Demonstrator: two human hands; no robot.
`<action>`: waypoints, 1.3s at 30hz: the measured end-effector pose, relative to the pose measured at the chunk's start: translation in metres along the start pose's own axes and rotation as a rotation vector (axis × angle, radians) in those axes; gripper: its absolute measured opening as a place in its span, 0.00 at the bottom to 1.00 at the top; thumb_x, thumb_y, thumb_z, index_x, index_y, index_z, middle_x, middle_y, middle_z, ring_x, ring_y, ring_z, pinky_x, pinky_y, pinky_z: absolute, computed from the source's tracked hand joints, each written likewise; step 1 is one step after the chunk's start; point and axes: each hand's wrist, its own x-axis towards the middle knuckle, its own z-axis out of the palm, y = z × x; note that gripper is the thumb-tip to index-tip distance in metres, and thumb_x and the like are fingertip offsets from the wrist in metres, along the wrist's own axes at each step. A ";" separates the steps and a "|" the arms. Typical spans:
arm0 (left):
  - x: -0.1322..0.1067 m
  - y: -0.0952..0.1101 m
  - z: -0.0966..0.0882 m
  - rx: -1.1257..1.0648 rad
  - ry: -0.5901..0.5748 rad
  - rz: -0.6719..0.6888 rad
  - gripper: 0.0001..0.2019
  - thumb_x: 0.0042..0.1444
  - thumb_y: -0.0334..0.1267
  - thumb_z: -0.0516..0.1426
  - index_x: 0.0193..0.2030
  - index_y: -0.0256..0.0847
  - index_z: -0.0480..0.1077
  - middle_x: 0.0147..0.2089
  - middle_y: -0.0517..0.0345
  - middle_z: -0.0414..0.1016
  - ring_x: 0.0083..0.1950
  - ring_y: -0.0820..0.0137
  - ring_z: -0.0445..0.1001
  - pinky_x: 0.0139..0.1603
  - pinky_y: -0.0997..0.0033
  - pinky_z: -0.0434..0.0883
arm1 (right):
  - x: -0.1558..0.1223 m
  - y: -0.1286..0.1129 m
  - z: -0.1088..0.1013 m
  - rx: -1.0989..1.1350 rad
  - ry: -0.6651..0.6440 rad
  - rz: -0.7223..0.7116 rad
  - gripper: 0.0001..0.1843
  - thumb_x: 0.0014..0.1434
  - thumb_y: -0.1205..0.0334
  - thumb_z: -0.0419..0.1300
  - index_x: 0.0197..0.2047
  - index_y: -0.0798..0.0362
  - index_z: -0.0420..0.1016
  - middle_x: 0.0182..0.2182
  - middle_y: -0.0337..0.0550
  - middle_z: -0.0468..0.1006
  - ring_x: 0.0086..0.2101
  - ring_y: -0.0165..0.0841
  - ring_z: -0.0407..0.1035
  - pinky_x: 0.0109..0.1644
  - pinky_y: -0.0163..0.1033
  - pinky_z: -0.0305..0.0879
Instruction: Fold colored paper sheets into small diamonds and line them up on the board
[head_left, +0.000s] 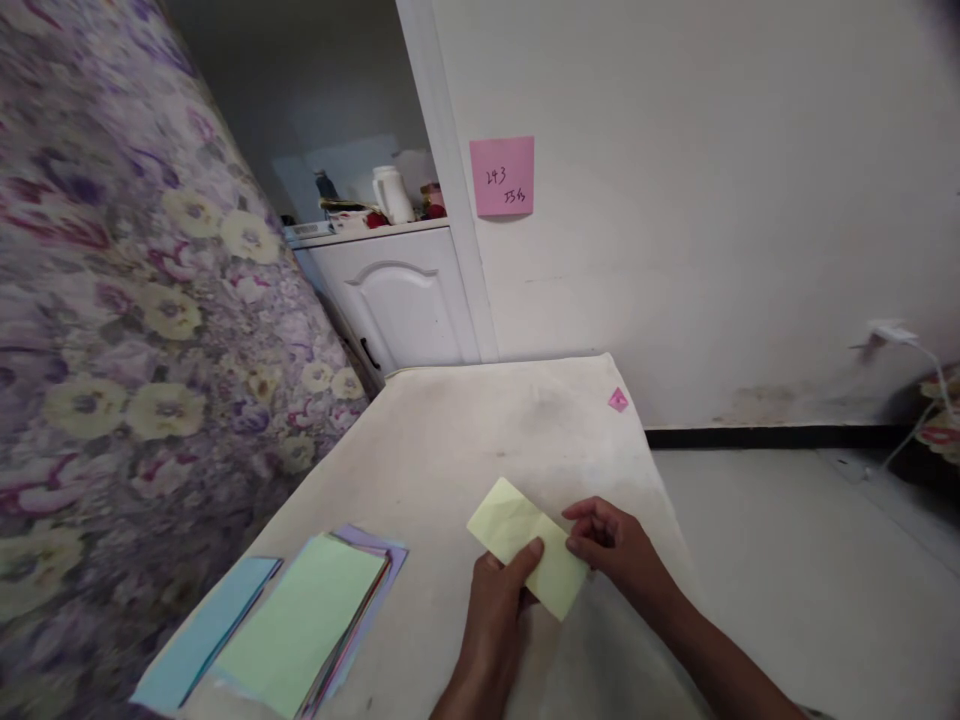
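Note:
A pale yellow folded sheet of paper (517, 520) with crease lines is held over the table. My left hand (502, 590) grips it from below, thumb pressed flat on its upper face and fingers hidden underneath. At the paper's right corner, my right hand (611, 540) has its thumb against the edge with the fingers curled; it seems to pinch that corner. A small folded pink paper piece (618, 400) lies near the table's far right corner.
Coloured paper sheets lie at the left: a stack topped with light green (307, 620) and a blue pile (210, 630). The table (442, 430) has a pale cover. A floral curtain (150, 350) hangs left; a white cabinet (397, 300) and wall with a pink note (502, 177) stand behind.

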 end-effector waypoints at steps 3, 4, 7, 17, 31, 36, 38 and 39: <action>-0.001 0.001 0.002 0.011 -0.009 -0.008 0.17 0.45 0.40 0.63 0.40 0.30 0.74 0.33 0.47 0.79 0.30 0.63 0.76 0.30 0.67 0.71 | 0.000 0.000 0.001 -0.004 0.016 -0.001 0.14 0.47 0.60 0.64 0.38 0.55 0.70 0.22 0.34 0.69 0.22 0.27 0.62 0.25 0.32 0.57; -0.002 0.002 0.003 0.013 -0.012 -0.017 0.17 0.44 0.40 0.63 0.39 0.30 0.74 0.33 0.46 0.79 0.31 0.62 0.76 0.30 0.67 0.71 | 0.000 0.000 0.001 0.000 0.020 -0.004 0.14 0.47 0.59 0.64 0.37 0.55 0.70 0.22 0.34 0.69 0.22 0.27 0.63 0.25 0.32 0.57; -0.005 0.006 0.008 0.005 0.016 -0.012 0.17 0.41 0.39 0.65 0.38 0.30 0.74 0.32 0.46 0.79 0.31 0.61 0.76 0.31 0.66 0.71 | -0.001 -0.005 -0.001 0.022 0.025 -0.006 0.14 0.48 0.58 0.63 0.37 0.55 0.70 0.22 0.34 0.70 0.22 0.27 0.63 0.25 0.33 0.59; -0.015 0.023 0.011 -0.107 -0.114 -0.011 0.17 0.42 0.40 0.64 0.37 0.30 0.74 0.33 0.44 0.78 0.33 0.59 0.76 0.34 0.64 0.70 | -0.012 -0.025 -0.003 0.081 -0.268 -0.039 0.14 0.53 0.61 0.59 0.45 0.49 0.72 0.37 0.41 0.74 0.28 0.29 0.69 0.34 0.38 0.67; -0.016 0.017 0.008 -0.055 -0.023 0.039 0.12 0.44 0.40 0.63 0.34 0.33 0.73 0.29 0.53 0.76 0.28 0.68 0.72 0.28 0.71 0.66 | -0.015 -0.022 0.004 -0.184 -0.218 -0.196 0.08 0.52 0.70 0.56 0.31 0.51 0.75 0.36 0.40 0.73 0.34 0.32 0.68 0.34 0.35 0.64; -0.013 0.014 0.004 -0.031 -0.024 0.057 0.12 0.45 0.40 0.62 0.34 0.33 0.73 0.26 0.55 0.75 0.26 0.70 0.70 0.25 0.73 0.64 | -0.015 -0.021 0.007 -0.191 -0.185 -0.202 0.07 0.52 0.69 0.56 0.33 0.50 0.74 0.35 0.39 0.73 0.33 0.31 0.67 0.33 0.34 0.63; -0.011 0.011 0.002 -0.035 -0.041 0.048 0.11 0.46 0.39 0.62 0.34 0.33 0.73 0.27 0.55 0.75 0.26 0.70 0.70 0.26 0.74 0.65 | -0.015 -0.020 0.008 -0.224 -0.207 -0.226 0.10 0.51 0.71 0.56 0.34 0.50 0.75 0.34 0.39 0.72 0.33 0.31 0.67 0.32 0.33 0.62; -0.011 0.010 0.001 -0.029 -0.049 0.049 0.11 0.46 0.39 0.62 0.34 0.33 0.73 0.26 0.56 0.74 0.26 0.71 0.69 0.25 0.75 0.64 | -0.015 -0.019 0.008 -0.232 -0.212 -0.232 0.10 0.51 0.72 0.56 0.33 0.50 0.75 0.34 0.39 0.72 0.33 0.31 0.67 0.32 0.33 0.61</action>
